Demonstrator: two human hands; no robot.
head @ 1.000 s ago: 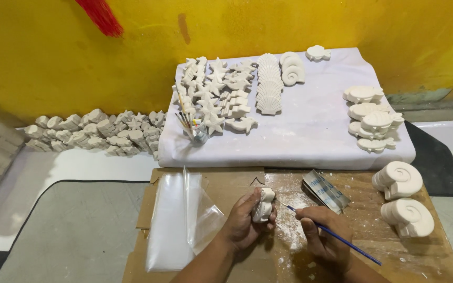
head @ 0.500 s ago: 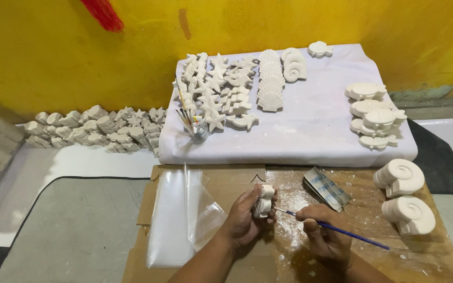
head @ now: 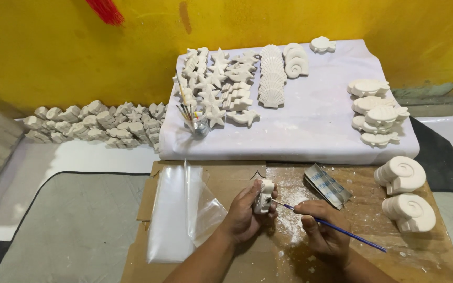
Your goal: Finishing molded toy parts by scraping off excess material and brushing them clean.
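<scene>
White plaster figurine (head: 263, 195), small and upright, is gripped in the left hand (head: 245, 215), whose fingers are curled around it above a dusty cardboard sheet (head: 226, 181). A thin brush with a blue handle (head: 331, 226) is pinched in the closed right hand (head: 323, 230), and its tip is set against the figurine's side. White powder is scattered over the cardboard beneath both hands. A clear plastic sheet (head: 179, 215) is spread just to the left of the left hand. A flat grey sanding block (head: 327, 185) is placed near the right hand, and two large white spiral shell casts (head: 405, 196) are stood at the cardboard's right edge. Beyond the cardboard, a white cloth-covered board (head: 310, 123) is laid with rows of white starfish, scallop and fish casts, and a glass jar of brushes (head: 199, 126) is stood at its near left corner. More white casts are piled against the yellow wall (head: 53, 47) on the left.
</scene>
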